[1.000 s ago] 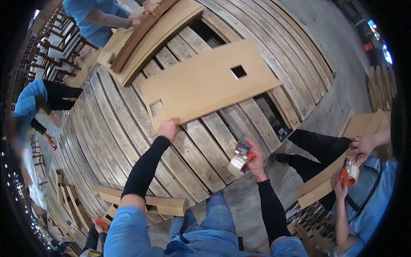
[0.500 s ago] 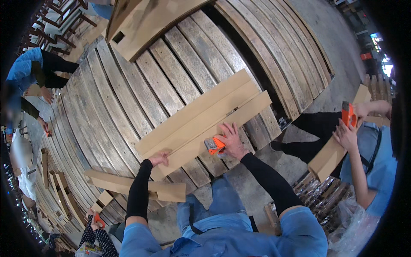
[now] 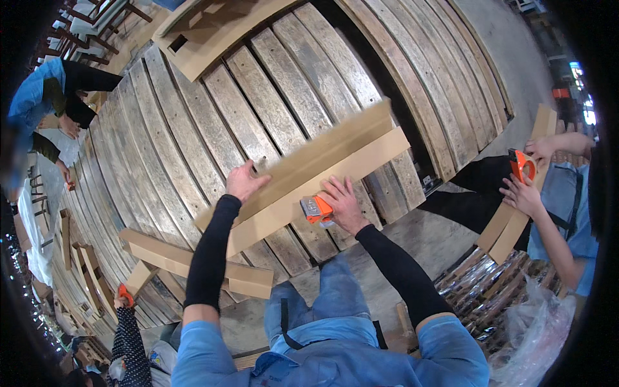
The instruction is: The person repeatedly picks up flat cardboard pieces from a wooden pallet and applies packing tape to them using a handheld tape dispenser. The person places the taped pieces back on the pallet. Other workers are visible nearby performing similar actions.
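A long folded cardboard piece lies slantwise over the slatted wooden table in front of me. Its far panel stands tilted up and is blurred by motion. My left hand is closed at the upper edge of that panel, thumb on the near side. An orange tape dispenser with a metal front is in my right hand. The right fingers rest on the near panel of the cardboard while the dispenser sits between thumb and palm.
Another folded cardboard strip lies at the near left of the slatted table. A large cardboard box stands at the far side. Co-workers at right and left handle things. Clear plastic wrap lies low right.
My left hand has moved away from me, from the cardboard's near left end to its far panel, which now tilts up. My right hand has shifted slightly left with the dispenser.
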Demonstrator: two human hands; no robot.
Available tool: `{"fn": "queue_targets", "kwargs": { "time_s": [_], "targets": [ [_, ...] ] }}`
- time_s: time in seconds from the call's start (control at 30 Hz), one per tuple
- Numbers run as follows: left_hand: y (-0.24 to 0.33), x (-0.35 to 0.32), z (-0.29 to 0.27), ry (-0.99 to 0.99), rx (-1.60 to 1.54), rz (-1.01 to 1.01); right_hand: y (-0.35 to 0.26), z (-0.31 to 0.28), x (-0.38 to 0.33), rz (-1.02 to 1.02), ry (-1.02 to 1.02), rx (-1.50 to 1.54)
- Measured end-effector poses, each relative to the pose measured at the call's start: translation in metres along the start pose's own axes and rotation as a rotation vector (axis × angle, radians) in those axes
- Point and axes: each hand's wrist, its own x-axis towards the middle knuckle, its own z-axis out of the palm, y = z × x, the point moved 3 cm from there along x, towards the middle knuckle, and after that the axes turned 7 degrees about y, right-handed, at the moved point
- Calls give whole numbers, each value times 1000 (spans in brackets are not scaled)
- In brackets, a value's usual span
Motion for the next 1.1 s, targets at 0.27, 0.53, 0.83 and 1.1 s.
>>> {"fn": "queue_targets", "kwargs": {
  "time_s": [0.27,0.53,0.83,1.1],
  "targets": [
    [38,-62,85,71,224,356,12,23,-4,-59,222,93],
    [61,-96,125,297,257,259,18,-16,-81,316,-90,429],
    [70,-82,116,460,224,204,-39,-110,-52,724,-11,618],
    [59,-75,113,466,202,244,-69,-111,95,129,308,111]
  ]
}}
